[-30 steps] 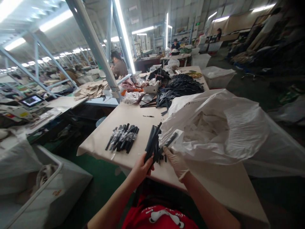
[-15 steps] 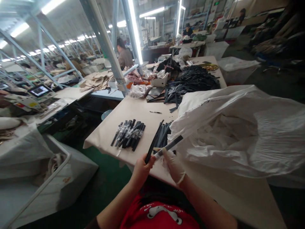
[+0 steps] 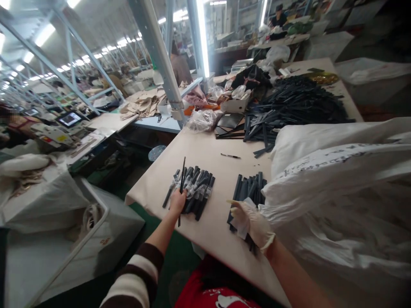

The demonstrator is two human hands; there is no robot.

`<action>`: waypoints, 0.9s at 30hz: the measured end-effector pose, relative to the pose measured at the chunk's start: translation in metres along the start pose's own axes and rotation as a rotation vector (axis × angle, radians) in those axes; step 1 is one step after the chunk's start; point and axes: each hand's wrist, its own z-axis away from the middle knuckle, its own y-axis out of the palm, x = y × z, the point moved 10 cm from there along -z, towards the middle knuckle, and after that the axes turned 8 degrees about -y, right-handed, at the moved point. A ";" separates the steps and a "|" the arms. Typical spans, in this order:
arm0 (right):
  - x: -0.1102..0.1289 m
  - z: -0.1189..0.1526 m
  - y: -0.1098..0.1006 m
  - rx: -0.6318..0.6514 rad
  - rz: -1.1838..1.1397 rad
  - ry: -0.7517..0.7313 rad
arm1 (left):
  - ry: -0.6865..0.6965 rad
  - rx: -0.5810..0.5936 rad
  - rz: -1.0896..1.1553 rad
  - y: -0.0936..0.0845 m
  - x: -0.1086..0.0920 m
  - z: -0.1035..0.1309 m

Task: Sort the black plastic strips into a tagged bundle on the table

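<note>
left hand (image 3: pixel 177 202) closed round a dark strip (image 3: pixel 183 173), long axis running away from the near edge of the table (image 3: pixel 199 147); wrapped bundles (image 3: pixel 199 201) just right, toward the left corner; gloved right hand (image 3: pixel 257 224), grip i can't tell, over loose strips (image 3: pixel 248 187).

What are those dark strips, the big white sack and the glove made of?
Dark strips: perhaps leather or plastic, mostly matte; they lie straight, with crisp edges. White sack: probably plastic, softly shiny; it creases into folds and carries dark marks. Glove: likely thin rubber, pale and smooth; its cuff wrinkles at the wrist.
</note>
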 end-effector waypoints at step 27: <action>0.110 0.078 -0.035 -0.202 -0.137 -0.446 | 0.223 0.690 0.111 0.038 -0.063 0.296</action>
